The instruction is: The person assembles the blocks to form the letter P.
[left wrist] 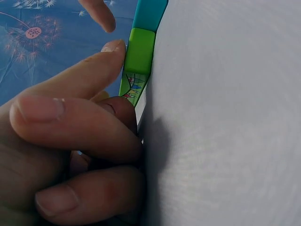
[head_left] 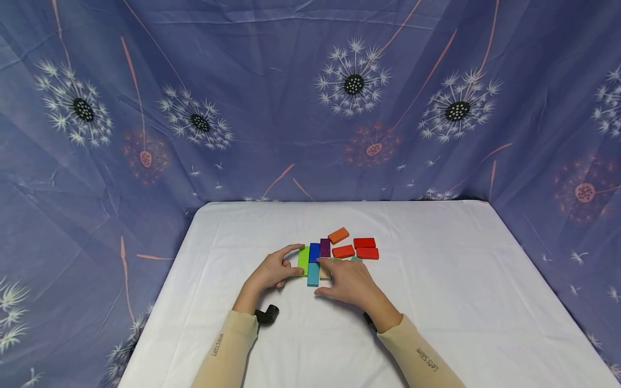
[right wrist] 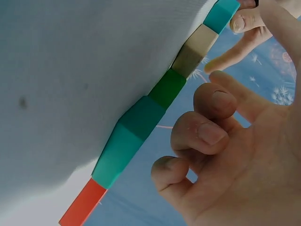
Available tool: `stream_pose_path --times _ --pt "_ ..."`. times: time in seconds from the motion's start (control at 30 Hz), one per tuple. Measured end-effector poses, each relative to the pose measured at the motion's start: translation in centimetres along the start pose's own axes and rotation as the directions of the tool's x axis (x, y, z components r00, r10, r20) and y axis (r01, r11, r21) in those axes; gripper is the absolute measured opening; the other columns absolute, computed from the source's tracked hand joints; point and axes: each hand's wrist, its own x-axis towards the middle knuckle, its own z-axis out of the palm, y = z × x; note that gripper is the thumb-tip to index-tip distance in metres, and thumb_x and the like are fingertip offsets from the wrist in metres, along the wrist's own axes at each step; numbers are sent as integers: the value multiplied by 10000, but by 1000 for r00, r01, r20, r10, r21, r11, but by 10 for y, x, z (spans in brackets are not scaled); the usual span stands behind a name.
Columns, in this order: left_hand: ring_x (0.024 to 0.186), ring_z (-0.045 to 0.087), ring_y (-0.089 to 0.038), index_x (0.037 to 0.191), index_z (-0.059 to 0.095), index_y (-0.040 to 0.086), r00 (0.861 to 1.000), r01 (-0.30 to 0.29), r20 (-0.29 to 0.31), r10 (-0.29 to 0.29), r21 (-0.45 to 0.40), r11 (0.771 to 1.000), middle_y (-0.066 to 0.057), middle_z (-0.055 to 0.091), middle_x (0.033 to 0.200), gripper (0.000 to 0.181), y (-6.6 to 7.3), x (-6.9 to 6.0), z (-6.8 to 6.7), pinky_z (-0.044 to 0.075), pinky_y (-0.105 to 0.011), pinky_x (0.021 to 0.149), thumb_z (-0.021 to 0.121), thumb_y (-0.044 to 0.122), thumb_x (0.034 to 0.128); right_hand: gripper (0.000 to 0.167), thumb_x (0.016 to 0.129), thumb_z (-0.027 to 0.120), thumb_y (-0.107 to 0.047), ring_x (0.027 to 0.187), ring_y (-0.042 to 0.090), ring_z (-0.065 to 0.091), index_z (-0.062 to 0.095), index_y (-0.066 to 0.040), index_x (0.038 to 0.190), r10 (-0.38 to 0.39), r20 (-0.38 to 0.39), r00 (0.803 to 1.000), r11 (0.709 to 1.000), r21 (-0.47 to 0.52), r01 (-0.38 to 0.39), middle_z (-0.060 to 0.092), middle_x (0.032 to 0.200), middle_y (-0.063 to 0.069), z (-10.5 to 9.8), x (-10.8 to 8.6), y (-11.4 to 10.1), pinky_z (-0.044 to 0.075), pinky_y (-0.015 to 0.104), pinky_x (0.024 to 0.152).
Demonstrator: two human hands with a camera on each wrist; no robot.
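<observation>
My left hand (head_left: 271, 269) grips a lime-green block (head_left: 303, 261), thumb by its near end and index finger at its far end. The left wrist view shows the thumb against this green block (left wrist: 139, 51) and other fingers curled below. Beside it lie a blue block (head_left: 314, 252) and a light-blue block (head_left: 313, 275). My right hand (head_left: 351, 280) reaches over the group, its index fingertip at the blue block and its thumb just short of the light-blue one. A purple block (head_left: 325, 247) and a partly covered wooden-coloured block (head_left: 324, 273) adjoin them.
Right of the group lie an orange block (head_left: 338, 235) and several red blocks (head_left: 364, 243). Green (right wrist: 167, 88) and teal (right wrist: 117, 155) blocks sit beneath my right hand, mostly hidden from the head. A white-covered table (head_left: 436, 302) meets a patterned blue curtain (head_left: 271, 108).
</observation>
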Motion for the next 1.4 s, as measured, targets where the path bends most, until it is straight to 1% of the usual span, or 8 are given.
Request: stream_pose_path --times 0.33,0.47,0.73,0.83,1.0,1.13,1.2,1.4 --pt "379 454 -117 1575 512 362 1000 17 -2 -17 -2 1000 42 493 611 718 2 -2 1 356 -250 416 833 305 934 751 802 864 -597 923 166 723 678 -228 1430 13 9 1000 1000 -3 -13 790 1257 1 4 2 -1 412 299 703" --pt "376 457 -119 1576 517 349 1000 12 -7 -12 2 1000 33 502 600 703 2 -2 0 354 -251 412 822 319 943 745 802 873 -583 873 143 701 679 -222 1424 15 6 1000 1000 -20 -14 799 1224 -8 5 3 -1 393 278 685" --pt "369 465 -119 1576 518 343 1000 20 -21 -19 27 999 25 517 594 707 2 -2 2 359 -256 404 825 319 939 732 813 877 -558 919 176 728 683 -200 1421 17 34 999 999 -36 -16 795 1242 10 5 5 -4 408 287 712" --pt "365 467 -118 1585 507 340 999 25 -28 -24 39 999 26 521 598 730 3 -2 2 369 -256 397 833 321 932 718 818 884 -540 865 153 692 694 -183 1410 18 35 999 999 -39 -16 800 1220 7 5 6 -6 398 285 700" --pt "358 463 -120 1599 491 321 999 28 -25 -27 44 999 16 531 590 764 5 -2 4 372 -259 385 844 318 922 653 824 904 -475 711 86 543 726 -173 1374 24 18 1000 999 -35 -23 799 992 -41 5 7 -8 356 253 650" --pt "355 462 -122 1600 486 310 999 25 -25 -24 53 998 16 533 587 778 5 -2 3 372 -263 384 851 328 913 613 823 914 -441 636 78 465 744 -166 1345 19 8 1000 1000 -24 -19 716 800 -73 7 8 -9 341 239 623" --pt "355 465 -123 1598 487 306 999 22 -29 -20 59 998 18 533 587 782 5 -2 3 372 -265 387 855 330 909 599 826 914 -432 619 84 451 749 -160 1333 15 7 1000 1000 -24 -14 717 797 -72 7 8 -9 342 237 614" --pt "353 468 -128 1591 494 304 999 19 -29 -17 73 997 18 536 586 783 3 -1 3 374 -270 390 862 340 901 560 833 914 -397 638 91 472 754 -148 1308 9 16 1000 1000 -21 -8 789 931 -27 6 9 -10 370 234 623"
